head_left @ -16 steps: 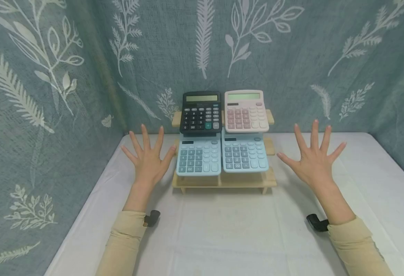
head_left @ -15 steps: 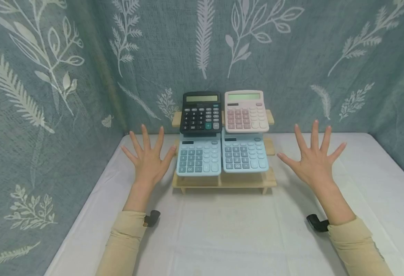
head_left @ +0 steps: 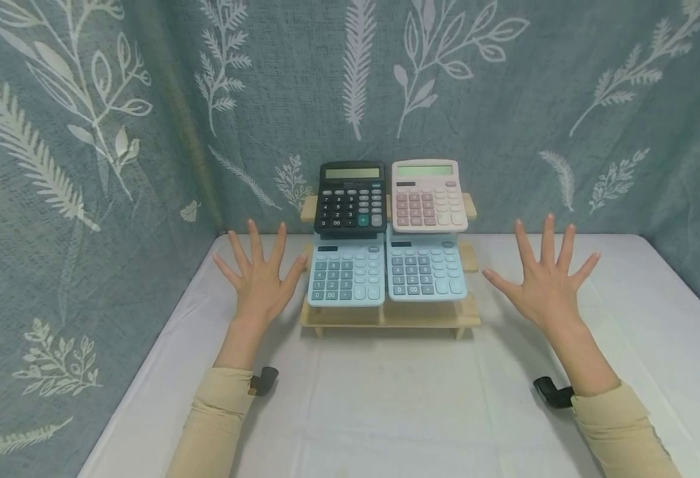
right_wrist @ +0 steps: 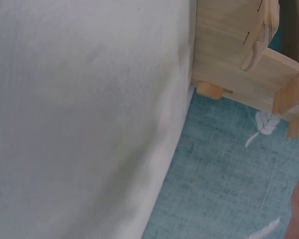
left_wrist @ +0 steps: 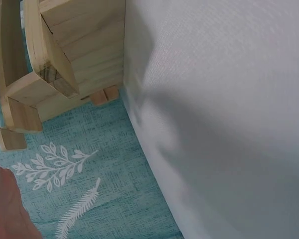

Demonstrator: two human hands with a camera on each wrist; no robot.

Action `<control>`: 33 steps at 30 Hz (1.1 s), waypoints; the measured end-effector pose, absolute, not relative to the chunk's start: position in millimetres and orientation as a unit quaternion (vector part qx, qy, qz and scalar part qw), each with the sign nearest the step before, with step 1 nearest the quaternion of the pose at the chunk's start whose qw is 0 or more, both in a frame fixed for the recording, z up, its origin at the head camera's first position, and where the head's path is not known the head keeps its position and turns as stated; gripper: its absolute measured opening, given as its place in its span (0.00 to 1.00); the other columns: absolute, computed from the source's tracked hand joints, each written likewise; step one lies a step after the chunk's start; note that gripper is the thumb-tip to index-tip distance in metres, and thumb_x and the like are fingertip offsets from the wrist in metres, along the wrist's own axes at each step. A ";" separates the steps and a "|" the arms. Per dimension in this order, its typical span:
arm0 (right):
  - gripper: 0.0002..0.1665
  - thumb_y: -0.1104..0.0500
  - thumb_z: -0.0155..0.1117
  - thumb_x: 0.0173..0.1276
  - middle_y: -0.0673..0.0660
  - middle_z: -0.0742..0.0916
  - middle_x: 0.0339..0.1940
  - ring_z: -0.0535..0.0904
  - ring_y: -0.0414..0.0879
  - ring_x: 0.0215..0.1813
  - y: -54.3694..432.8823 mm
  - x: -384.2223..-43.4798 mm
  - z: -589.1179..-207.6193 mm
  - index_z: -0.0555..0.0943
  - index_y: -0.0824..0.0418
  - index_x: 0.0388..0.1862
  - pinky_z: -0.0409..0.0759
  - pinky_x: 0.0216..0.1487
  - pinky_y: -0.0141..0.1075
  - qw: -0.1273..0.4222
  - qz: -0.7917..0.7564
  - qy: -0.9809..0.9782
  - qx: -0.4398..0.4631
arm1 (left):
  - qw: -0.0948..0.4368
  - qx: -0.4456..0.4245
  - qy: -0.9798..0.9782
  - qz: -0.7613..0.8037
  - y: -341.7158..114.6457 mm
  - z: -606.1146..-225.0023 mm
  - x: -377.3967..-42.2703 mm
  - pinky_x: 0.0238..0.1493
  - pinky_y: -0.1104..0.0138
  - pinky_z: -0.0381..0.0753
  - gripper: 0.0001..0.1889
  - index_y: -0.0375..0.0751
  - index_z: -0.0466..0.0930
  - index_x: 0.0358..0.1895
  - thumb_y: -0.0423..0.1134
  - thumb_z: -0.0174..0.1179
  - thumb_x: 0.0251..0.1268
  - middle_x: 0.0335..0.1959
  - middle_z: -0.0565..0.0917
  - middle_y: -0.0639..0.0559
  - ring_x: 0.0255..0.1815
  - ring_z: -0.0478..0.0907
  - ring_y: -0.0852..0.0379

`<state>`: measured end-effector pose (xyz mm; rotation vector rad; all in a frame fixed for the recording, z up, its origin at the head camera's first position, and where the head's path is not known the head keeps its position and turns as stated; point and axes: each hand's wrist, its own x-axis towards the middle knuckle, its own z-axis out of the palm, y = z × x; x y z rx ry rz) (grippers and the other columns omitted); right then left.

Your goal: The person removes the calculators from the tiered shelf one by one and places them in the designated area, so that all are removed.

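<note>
A tiered wooden stand (head_left: 397,318) holds calculators in two rows. Up top are a black calculator (head_left: 350,199) and a pink calculator (head_left: 429,196); below them lie a left light-blue calculator (head_left: 346,272) and a right light-blue calculator (head_left: 426,267). My left hand (head_left: 260,285) is spread beside the stand's left side, thumb tip close to its edge, holding nothing. On the other side my right hand (head_left: 547,292) is likewise spread, fingers straight, with a gap between thumb and stand. Both wrist views catch the stand's wooden side and only a sliver of each hand.
A white cloth covers the table (head_left: 385,411). Behind and to the left hangs a blue-green curtain (head_left: 302,79) with white leaf prints. Black wrist-camera mounts stick out inward near both sleeves, the left mount (head_left: 265,382) and the right mount (head_left: 553,393).
The head view has shifted slightly, so the whole scene sits a little lower and further right. Hands and calculators keep their places relative to each other.
</note>
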<state>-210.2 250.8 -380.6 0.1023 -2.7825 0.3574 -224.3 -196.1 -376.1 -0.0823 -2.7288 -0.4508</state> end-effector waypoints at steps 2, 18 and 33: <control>0.59 0.26 0.53 0.64 0.55 0.28 0.77 0.14 0.57 0.74 250.0 -210.6 -380.4 0.34 0.43 0.80 0.17 0.60 0.73 0.166 0.140 -0.976 0.036 | 0.183 -0.030 -0.969 -0.165 -195.5 -376.5 -224.3 0.60 0.34 0.11 0.40 0.57 0.40 0.79 0.71 0.32 0.70 0.77 0.24 0.41 0.71 0.09 0.40; 0.56 0.46 0.63 0.69 0.76 0.56 0.71 0.53 0.72 0.69 229.7 -211.7 -367.9 0.39 0.63 0.79 0.60 0.62 0.67 0.192 0.368 -0.906 0.077 | 0.136 -0.033 -0.875 -0.464 -181.7 -371.3 -220.8 0.67 0.45 0.64 0.34 0.47 0.48 0.78 0.54 0.46 0.76 0.75 0.59 0.39 0.69 0.64 0.38; 0.51 0.41 0.58 0.72 0.67 0.68 0.70 0.65 0.64 0.69 202.5 -215.8 -341.3 0.41 0.56 0.80 0.66 0.64 0.61 0.076 0.507 -0.857 0.050 | 0.044 0.038 -0.764 -0.643 -167.9 -366.1 -227.8 0.64 0.55 0.72 0.27 0.42 0.58 0.75 0.44 0.48 0.77 0.73 0.63 0.43 0.72 0.62 0.47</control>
